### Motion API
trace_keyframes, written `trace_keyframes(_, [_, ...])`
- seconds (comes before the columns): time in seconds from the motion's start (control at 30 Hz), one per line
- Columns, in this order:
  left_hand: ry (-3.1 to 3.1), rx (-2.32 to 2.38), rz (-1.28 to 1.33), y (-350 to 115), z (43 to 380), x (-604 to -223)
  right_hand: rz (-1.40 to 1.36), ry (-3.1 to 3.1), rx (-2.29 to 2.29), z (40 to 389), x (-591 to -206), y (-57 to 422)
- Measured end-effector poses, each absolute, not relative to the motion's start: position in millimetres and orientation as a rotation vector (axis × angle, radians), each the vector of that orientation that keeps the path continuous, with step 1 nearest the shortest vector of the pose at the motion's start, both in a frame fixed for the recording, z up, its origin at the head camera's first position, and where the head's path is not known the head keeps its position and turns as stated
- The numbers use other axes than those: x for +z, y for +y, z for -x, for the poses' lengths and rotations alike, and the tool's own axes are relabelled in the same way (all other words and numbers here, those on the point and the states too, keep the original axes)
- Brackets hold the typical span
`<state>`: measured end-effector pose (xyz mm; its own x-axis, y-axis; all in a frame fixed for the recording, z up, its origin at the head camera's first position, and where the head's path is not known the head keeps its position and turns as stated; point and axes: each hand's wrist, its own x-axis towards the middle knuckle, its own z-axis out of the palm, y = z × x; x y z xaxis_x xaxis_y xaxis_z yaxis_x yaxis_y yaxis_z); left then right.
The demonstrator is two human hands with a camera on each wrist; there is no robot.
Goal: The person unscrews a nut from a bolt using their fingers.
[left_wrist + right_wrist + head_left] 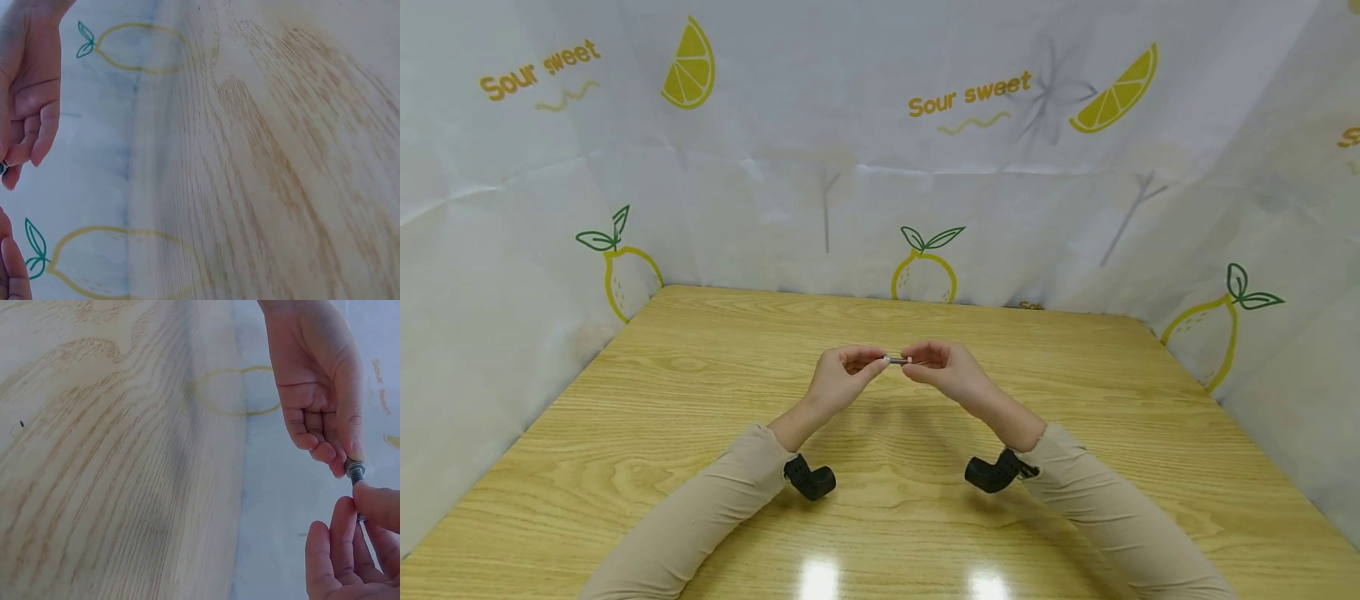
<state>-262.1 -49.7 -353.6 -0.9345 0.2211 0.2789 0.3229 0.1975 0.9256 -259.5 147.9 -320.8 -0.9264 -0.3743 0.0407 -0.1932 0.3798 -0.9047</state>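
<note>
A short metal bolt (pixel 897 360) is held level above the table between my two hands. My left hand (pixel 842 379) pinches its left end between thumb and fingers. From the other side, my right hand (pixel 953 375) holds the right end with thumb and fingertips. In the right wrist view, wider ring-shaped metal pieces (pixel 354 467) sit on the bolt at the left hand's fingertips, and bare thread shows below them. The right thumb crosses over the shaft there. The left wrist view catches the right hand (pixel 31 94) and only a little of the left hand's fingers (pixel 15 269).
A wood-grain table (pixel 880 517) spreads beneath both forearms. Behind it hangs a pale curtain (pixel 760 233) with lemon prints, reaching round both sides. Black wrist-worn devices (pixel 811 479) stick out inward from the beige sleeves (pixel 715 508). A small dark mark (pixel 22 424) shows on the table.
</note>
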Motion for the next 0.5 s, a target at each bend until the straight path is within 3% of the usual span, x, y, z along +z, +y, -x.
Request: trace_keyframes(0.5, [-2.346, -1.853, 0.558, -49.7, 261.7, -352.9, 0.481, 2.427, -1.579, 259.4, -318.9, 147.0])
